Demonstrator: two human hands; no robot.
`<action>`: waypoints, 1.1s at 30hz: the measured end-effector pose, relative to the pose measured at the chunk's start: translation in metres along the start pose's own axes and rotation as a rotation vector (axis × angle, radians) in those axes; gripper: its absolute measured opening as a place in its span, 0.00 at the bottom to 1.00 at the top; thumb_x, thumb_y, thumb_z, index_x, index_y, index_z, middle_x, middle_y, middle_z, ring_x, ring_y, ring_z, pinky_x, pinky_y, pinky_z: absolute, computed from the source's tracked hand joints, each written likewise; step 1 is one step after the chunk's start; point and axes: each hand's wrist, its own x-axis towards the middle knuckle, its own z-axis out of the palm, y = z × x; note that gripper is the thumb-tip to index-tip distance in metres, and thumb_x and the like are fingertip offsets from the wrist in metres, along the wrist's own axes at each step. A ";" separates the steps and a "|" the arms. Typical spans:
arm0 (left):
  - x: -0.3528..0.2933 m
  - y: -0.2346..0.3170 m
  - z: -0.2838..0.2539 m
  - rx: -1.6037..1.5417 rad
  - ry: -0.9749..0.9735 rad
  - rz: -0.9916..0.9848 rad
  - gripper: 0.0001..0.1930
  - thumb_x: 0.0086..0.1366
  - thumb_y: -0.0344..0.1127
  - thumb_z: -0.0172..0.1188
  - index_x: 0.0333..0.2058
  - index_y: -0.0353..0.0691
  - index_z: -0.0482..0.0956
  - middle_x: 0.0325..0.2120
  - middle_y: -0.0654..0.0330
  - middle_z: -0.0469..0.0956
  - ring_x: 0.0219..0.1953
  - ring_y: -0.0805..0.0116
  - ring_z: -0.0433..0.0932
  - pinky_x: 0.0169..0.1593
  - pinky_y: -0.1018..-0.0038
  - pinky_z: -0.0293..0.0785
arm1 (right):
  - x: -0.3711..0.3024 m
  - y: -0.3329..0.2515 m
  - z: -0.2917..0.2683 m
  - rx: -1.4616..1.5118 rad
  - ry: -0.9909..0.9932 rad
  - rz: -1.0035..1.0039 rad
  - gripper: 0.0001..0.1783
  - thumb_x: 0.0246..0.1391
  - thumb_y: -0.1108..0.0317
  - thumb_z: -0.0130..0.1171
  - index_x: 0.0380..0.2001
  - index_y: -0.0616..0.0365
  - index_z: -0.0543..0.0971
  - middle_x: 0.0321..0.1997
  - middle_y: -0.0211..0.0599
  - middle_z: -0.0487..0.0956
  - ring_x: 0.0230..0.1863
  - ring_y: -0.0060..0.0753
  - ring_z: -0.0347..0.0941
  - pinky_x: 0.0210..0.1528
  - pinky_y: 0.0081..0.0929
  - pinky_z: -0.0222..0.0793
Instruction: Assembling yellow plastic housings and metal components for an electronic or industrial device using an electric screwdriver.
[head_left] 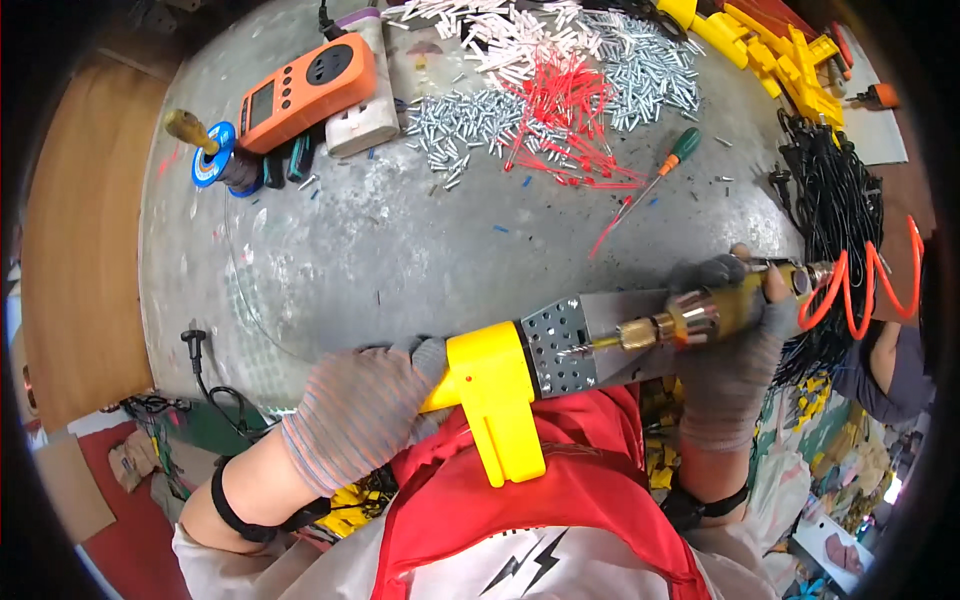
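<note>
My left hand (355, 410), in a grey striped glove, is closed round the handle end of a yellow-handled tool (492, 375). The tool lies at the table's near edge, with a perforated grey metal guard (560, 347) and a flat metal plate (625, 312) on its right. My right hand (735, 365), gloved with bare fingertips, grips a brass-coloured air screwdriver (735, 308), somewhat blurred. Its bit points left, with the tip at the perforated guard; whether it sits in a screw is too small to tell.
An orange coiled hose (860, 290) runs from the screwdriver over black cables (830, 200). Farther back lie a green-handled screwdriver (680, 150), red wires (565, 100), metal pins (650, 75) and white sleeves (490, 35). An orange meter (310, 92) and solder spool (225, 165) stand left.
</note>
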 end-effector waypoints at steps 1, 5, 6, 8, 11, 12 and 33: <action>-0.001 0.001 0.000 -0.004 -0.004 -0.003 0.24 0.55 0.48 0.64 0.42 0.37 0.70 0.24 0.57 0.78 0.30 0.59 0.81 0.32 0.66 0.76 | -0.003 -0.002 -0.004 0.021 0.018 -0.018 0.19 0.57 0.52 0.56 0.44 0.54 0.73 0.35 0.27 0.75 0.40 0.30 0.73 0.47 0.37 0.71; 0.001 0.003 -0.005 -0.045 -0.026 -0.057 0.23 0.57 0.49 0.63 0.41 0.37 0.69 0.25 0.55 0.79 0.30 0.56 0.81 0.32 0.64 0.76 | -0.012 0.006 -0.007 0.004 0.027 -0.028 0.20 0.58 0.51 0.56 0.45 0.54 0.73 0.34 0.26 0.72 0.39 0.28 0.71 0.49 0.36 0.70; 0.002 0.003 -0.006 -0.056 -0.045 -0.076 0.23 0.58 0.50 0.63 0.41 0.37 0.69 0.26 0.54 0.79 0.30 0.55 0.81 0.32 0.64 0.76 | -0.012 0.007 -0.009 0.008 0.008 -0.010 0.20 0.58 0.51 0.56 0.45 0.54 0.73 0.34 0.26 0.72 0.39 0.28 0.71 0.50 0.37 0.70; 0.004 0.001 -0.003 -0.053 -0.039 -0.067 0.23 0.58 0.50 0.63 0.41 0.37 0.69 0.26 0.54 0.79 0.30 0.54 0.81 0.31 0.64 0.76 | -0.011 0.007 -0.010 0.060 -0.003 0.013 0.21 0.58 0.50 0.56 0.46 0.54 0.73 0.34 0.26 0.73 0.40 0.29 0.71 0.51 0.38 0.70; -0.002 0.004 -0.001 -0.046 0.004 -0.076 0.24 0.58 0.50 0.63 0.42 0.37 0.69 0.26 0.54 0.79 0.30 0.54 0.81 0.31 0.64 0.76 | -0.014 0.008 -0.009 0.002 -0.001 -0.009 0.21 0.58 0.50 0.56 0.46 0.54 0.73 0.35 0.26 0.74 0.41 0.29 0.71 0.53 0.39 0.70; -0.002 0.005 0.000 -0.044 0.018 -0.078 0.24 0.57 0.50 0.63 0.42 0.37 0.70 0.26 0.54 0.79 0.30 0.55 0.82 0.31 0.64 0.76 | -0.014 0.008 -0.012 0.015 -0.018 0.013 0.21 0.58 0.51 0.56 0.46 0.54 0.73 0.35 0.26 0.74 0.41 0.30 0.72 0.53 0.40 0.70; -0.009 0.006 -0.011 -0.061 -0.015 -0.117 0.26 0.59 0.52 0.62 0.43 0.35 0.69 0.27 0.51 0.79 0.31 0.52 0.82 0.33 0.60 0.77 | 0.019 -0.084 -0.049 -0.030 -0.391 -0.021 0.25 0.61 0.60 0.56 0.57 0.60 0.67 0.45 0.38 0.77 0.47 0.34 0.72 0.50 0.31 0.72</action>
